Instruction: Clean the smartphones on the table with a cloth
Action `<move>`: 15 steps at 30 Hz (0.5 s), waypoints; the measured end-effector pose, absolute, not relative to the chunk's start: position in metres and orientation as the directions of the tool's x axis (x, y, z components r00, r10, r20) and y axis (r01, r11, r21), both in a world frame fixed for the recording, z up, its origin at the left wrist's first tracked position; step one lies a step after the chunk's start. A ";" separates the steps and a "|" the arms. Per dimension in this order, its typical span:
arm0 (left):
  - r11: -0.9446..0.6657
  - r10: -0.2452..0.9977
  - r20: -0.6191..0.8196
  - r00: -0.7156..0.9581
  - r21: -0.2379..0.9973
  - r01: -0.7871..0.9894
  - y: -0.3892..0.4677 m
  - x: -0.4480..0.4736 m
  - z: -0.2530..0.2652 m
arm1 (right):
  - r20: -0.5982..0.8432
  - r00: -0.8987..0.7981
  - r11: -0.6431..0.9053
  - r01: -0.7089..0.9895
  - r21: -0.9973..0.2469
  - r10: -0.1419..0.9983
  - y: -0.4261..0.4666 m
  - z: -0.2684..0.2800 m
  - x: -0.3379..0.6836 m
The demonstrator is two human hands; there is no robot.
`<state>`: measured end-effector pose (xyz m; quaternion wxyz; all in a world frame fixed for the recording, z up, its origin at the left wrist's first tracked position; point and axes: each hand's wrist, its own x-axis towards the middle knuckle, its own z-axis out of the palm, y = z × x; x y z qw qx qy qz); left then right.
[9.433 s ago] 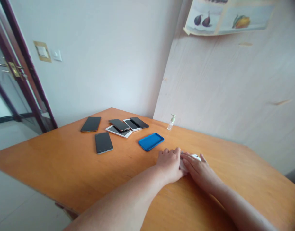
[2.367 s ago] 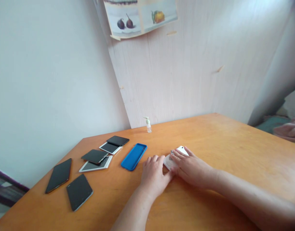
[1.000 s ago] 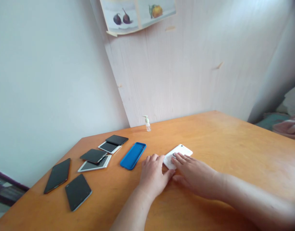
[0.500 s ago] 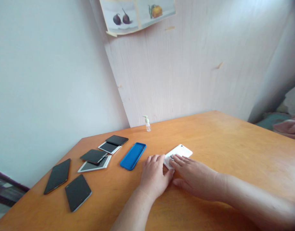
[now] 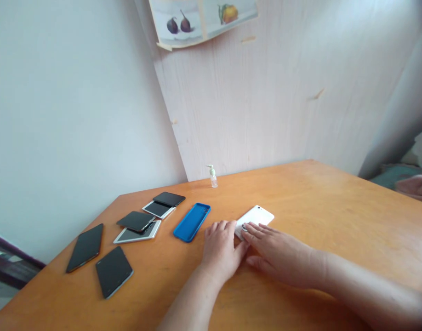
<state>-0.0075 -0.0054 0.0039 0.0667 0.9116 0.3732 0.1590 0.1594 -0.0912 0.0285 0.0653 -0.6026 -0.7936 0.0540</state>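
Since the frame two seconds back, the right hand [image 5: 280, 250] has slid down the white phone [image 5: 262, 213], leaving its upper end, with the small camera dot, bare to me. From my screen I make that hand's fingers straight and close together, lying on the phone's back, thumb apart; a small dark spot shows at the fingertips, and I cannot tell what it is or whether they pinch it. The left hand [image 5: 218, 248] holds the phone's left end between curved fingers and thumb, hiding that end from me. The phone lies flat, back up, on the table [image 5: 321, 202].

The nearest neighbour is the blue case [image 5: 192, 222], just left of the left fingers but apart from them. Further left I see a dark phone [image 5: 113, 272] with a pale edge, a larger dark slab [image 5: 85, 248], and two overlapping pairs: a dark device [image 5: 133, 220] tilted on a white-framed one [image 5: 130, 236], and a black one [image 5: 170, 198] over the far edge of another white-framed one [image 5: 158, 210].

The tabletop is smooth orange-brown with a soft sheen; the dark screens are glossy rectangles. The blue case is a shallow tray with a raised rim, hollow side up, camera cutout at its far end. Behind it stands the clear pump bottle [image 5: 213, 179], upright with a pale green head; I cannot make out how full it is
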 end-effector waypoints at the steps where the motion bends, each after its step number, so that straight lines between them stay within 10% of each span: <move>1: -0.710 0.704 0.236 0.670 0.240 0.662 -0.005 -0.007 0.004 | 0.046 -0.258 0.262 0.951 -0.164 0.965 -0.090 0.027 0.162; 7: -0.706 0.708 0.252 0.660 0.249 0.663 -0.005 -0.007 0.004 | 0.089 -0.029 0.032 0.999 -0.040 0.996 -0.079 0.021 0.183; 15: -0.702 0.712 0.249 0.657 0.257 0.664 -0.005 -0.007 0.004 | 0.037 -0.272 0.273 0.940 -0.206 0.962 -0.097 0.035 0.157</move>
